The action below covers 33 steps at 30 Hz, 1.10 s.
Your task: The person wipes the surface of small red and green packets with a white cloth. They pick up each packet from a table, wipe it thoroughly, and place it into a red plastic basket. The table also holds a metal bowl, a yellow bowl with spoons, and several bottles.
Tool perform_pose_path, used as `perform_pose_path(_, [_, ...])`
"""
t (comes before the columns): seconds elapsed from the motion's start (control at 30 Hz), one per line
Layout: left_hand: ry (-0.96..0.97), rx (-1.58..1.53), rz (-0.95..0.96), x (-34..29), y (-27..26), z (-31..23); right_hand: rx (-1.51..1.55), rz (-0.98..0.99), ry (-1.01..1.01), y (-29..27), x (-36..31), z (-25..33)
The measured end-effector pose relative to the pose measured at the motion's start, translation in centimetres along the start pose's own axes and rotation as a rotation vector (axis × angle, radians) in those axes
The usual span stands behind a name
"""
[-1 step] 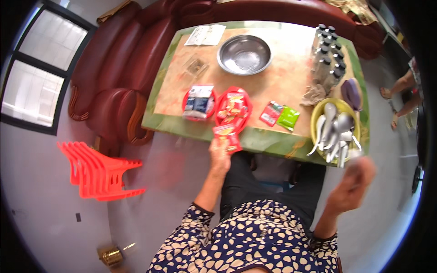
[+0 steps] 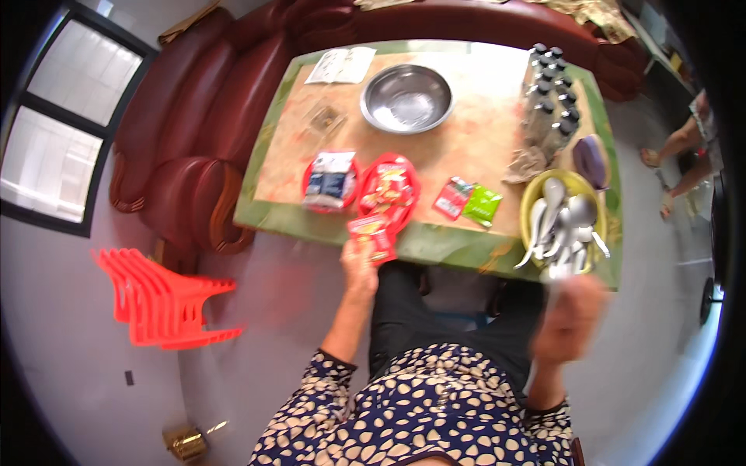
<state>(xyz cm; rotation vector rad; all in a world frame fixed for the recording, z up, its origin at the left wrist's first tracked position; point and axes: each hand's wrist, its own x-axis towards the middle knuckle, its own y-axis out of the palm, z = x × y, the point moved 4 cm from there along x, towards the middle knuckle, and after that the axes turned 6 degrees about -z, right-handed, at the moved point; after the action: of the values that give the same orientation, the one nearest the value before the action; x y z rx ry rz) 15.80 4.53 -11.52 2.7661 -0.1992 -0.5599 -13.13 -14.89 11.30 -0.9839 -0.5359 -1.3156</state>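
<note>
My left hand (image 2: 360, 268) grips a small red packet (image 2: 373, 238) by its lower left side, at the table's near edge. Just beyond the packet, a red oval basket (image 2: 413, 186) holds several red packets. Left of it stands a round red basket (image 2: 308, 186) with a dark blue and white packet (image 2: 329, 180) on top. My right hand (image 2: 571, 318) is smeared by motion in front of a yellow basket (image 2: 531, 203) full of spoons (image 2: 581, 210). Whether it holds anything is unclear. A red packet (image 2: 452, 197) and a green packet (image 2: 482, 205) lie between the two baskets' sides.
A steel bowl (image 2: 407, 99) stands on the table (image 2: 435, 250). Rows of dark-capped bottles (image 2: 544, 105) and a purple brush-like thing (image 2: 592, 161) are at the right. Red stacked stools (image 2: 159, 303) stand at the left, a dark red sofa (image 2: 186, 124) behind. Another person's legs (image 2: 684, 147) show far right.
My right hand has moved left and slightly down, nearer my body's middle. My left hand still holds the red packet. The whole view has shifted a little.
</note>
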Motion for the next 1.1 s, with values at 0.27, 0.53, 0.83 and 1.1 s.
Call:
perform_pose_path(0.27, [-0.354, -0.168, 0.192, 0.0, 3.5, -1.3, 0.401, 0.702, 0.653, 5.6, -13.8, -2.8])
perform_pose_path(0.53, [-0.821, -0.408, 0.428, -10.9, 9.9, 2.0, 0.693, 0.436, 1.126, 10.8, -8.8, -3.0])
perform_pose_path(0.83, [-0.458, -0.240, 0.520, -13.0, 8.4, 1.3, 0.367, 0.362, 0.203, 9.9, -9.0, 2.4])
perform_pose_path(1.1, [-0.556, -0.258, 0.671, -14.8, 10.0, -0.9, 0.252, 0.238, 0.458, 10.5, -7.5, -1.1])
